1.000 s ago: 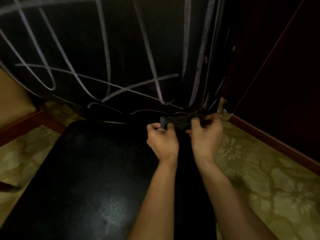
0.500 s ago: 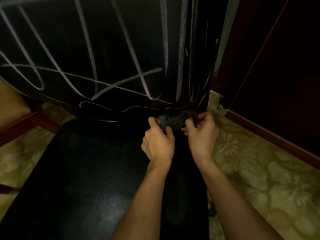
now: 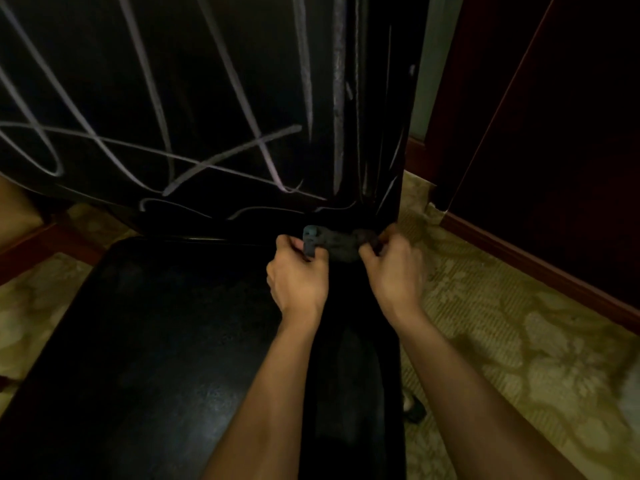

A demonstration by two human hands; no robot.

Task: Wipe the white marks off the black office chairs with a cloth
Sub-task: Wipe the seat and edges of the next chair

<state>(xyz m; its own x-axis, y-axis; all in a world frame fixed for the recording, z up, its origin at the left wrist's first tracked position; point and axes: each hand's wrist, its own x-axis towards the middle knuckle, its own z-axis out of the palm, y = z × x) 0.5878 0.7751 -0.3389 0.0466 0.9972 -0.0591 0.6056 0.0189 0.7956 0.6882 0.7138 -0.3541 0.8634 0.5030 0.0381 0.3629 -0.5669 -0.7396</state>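
Note:
A black office chair fills the view: its glossy seat [image 3: 166, 341] lies in front of me and its backrest [image 3: 214, 81] rises behind it. White marks [image 3: 221, 161] cross the backrest in several long strokes and loops. A small dark grey cloth [image 3: 330, 242] is bunched at the seat's far right corner, just under the backrest. My left hand [image 3: 298, 275] pinches its left end and my right hand [image 3: 393, 268] pinches its right end. My fingers hide part of the cloth.
Patterned beige carpet [image 3: 519, 341] lies to the right and left of the chair. A dark wooden wall panel [image 3: 554, 150] with a reddish skirting board [image 3: 540, 265] stands close on the right. A tan piece of furniture [image 3: 14, 213] shows at the left edge.
Both hands stayed on the cloth at the seat's back corner and shifted their grip slightly. The view drifted a little to the right.

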